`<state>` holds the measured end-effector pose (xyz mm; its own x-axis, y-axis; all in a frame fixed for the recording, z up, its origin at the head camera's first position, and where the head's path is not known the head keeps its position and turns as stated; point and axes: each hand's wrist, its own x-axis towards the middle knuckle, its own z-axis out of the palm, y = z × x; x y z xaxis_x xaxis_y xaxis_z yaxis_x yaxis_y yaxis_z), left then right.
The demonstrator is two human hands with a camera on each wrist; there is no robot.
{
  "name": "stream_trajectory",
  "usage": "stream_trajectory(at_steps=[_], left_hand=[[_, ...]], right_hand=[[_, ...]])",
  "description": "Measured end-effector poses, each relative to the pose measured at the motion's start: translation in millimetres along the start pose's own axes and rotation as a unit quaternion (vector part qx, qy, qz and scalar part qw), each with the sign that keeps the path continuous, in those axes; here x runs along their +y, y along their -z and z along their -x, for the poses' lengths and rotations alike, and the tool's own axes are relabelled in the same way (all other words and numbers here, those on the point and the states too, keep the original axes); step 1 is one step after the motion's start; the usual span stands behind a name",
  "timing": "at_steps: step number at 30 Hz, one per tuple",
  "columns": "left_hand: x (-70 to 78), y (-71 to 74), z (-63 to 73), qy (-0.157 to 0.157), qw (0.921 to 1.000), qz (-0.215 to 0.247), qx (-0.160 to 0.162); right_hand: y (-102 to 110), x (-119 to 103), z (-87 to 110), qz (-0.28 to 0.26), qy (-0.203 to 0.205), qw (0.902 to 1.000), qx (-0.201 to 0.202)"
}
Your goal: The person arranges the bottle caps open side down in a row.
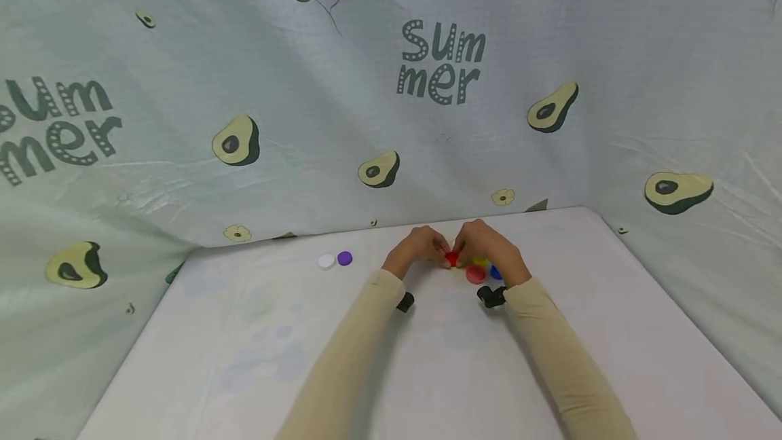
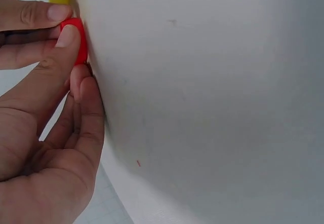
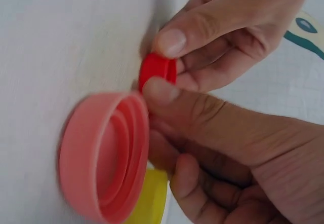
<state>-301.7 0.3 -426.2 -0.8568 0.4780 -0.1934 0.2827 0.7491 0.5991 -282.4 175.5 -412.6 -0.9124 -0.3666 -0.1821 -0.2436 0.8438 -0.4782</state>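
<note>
A small red bottle cap (image 1: 451, 259) is at the table's far side, between both hands. My left hand (image 1: 420, 248) pinches it from the left with thumb and fingers, and my right hand (image 1: 487, 243) pinches it from the right. The right wrist view shows the red cap (image 3: 158, 68) on edge, with a thumb from each hand on it. A larger pink cap (image 3: 78, 155), its hollow side showing, lies next to the right hand. Beyond that is a yellow cap (image 3: 151, 198), partly hidden. A blue cap (image 1: 495, 273) shows partly beside the right wrist.
To the left, a white cap (image 1: 326, 261) and a purple cap (image 1: 345, 258) lie side by side near the table's back edge. The white table (image 1: 263, 338) meets a hanging cloth (image 1: 305, 87) printed with avocados behind it and on the right.
</note>
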Motion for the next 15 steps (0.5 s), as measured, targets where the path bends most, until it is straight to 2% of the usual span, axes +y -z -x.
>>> stream_trajectory(at_steps=[4, 10, 15], left_hand=[[-0.3, -3.0, -0.4, -0.013, 0.9997, 0.018, -0.001], [-3.0, -3.4, -1.6, -0.041, 0.9991, 0.006, 0.008], [-4.2, -0.6, -1.3, -0.074, 0.9972, 0.005, -0.004]], right_hand=[[0.9, -0.2, 2.9, -0.005, -0.016, 0.9999, 0.002], [-0.1, 0.3, 2.0, -0.007, -0.006, 0.9999, 0.009], [-0.9, 0.3, 4.5, -0.015, 0.009, 0.9998, 0.006]])
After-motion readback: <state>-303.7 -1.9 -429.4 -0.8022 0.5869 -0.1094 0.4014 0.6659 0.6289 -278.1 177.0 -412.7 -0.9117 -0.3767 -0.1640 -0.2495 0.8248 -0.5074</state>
